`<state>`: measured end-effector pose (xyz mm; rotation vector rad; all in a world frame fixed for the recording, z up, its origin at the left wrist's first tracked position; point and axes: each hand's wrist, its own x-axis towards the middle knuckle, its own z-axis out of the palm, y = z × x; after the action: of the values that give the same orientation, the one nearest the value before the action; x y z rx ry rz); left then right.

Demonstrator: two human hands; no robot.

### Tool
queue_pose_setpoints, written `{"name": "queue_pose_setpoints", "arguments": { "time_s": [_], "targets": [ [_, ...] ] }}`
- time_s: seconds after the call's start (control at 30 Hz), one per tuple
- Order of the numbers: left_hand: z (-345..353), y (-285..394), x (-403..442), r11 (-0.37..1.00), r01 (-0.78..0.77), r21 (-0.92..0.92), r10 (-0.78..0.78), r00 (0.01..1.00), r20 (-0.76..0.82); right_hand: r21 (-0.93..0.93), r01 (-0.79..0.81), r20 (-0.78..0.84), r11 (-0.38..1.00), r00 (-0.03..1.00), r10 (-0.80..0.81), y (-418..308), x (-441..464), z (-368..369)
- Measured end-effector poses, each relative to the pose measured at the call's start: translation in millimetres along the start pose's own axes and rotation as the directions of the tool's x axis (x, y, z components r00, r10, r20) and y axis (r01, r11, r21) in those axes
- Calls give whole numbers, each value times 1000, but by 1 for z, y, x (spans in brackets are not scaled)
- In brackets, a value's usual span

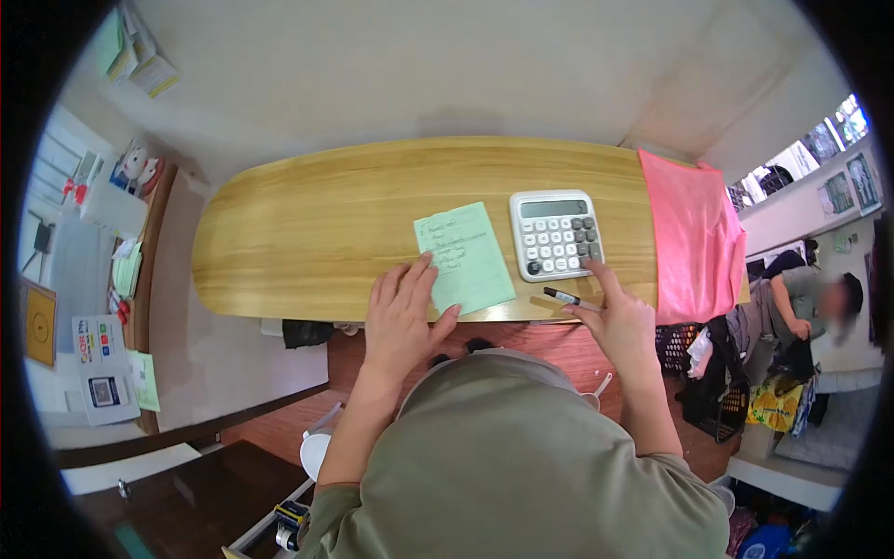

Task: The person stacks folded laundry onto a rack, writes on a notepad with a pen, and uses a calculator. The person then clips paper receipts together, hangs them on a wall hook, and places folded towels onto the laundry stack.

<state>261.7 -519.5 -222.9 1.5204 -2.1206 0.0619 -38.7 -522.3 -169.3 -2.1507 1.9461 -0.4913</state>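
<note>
A green sheet of paper [470, 265] with handwriting lies on the wooden table. My left hand [402, 307] rests on its left edge, fingers apart, holding nothing. Right of the paper stands a white calculator [557, 235] with grey and white keys; its display shows a digit too small to read surely. My right hand [615, 312] is at the calculator's lower right corner, the index finger on or just over the bottom keys. A dark pen [563, 297] is held between the thumb and the curled fingers of that hand, its dark end pointing left.
A pink cloth [694, 238] covers the right end of the wooden table [307, 224]. Black baskets [726, 410] stand on the floor at the right, and beyond them sits another person [810, 303]. Shelves with papers line the left wall.
</note>
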Motion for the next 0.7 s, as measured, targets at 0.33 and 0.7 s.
{"name": "queue_pose_setpoints", "arguments": {
  "time_s": [0.33,0.7],
  "targets": [
    [3,-1,1,999,-12,-42,10,999,-43,63,9,18,998,1000,-10,1,2,5],
    [14,-9,-7,994,-11,-112,1,996,-91,106,19,41,994,999,-24,1,1,11]
  ]
}}
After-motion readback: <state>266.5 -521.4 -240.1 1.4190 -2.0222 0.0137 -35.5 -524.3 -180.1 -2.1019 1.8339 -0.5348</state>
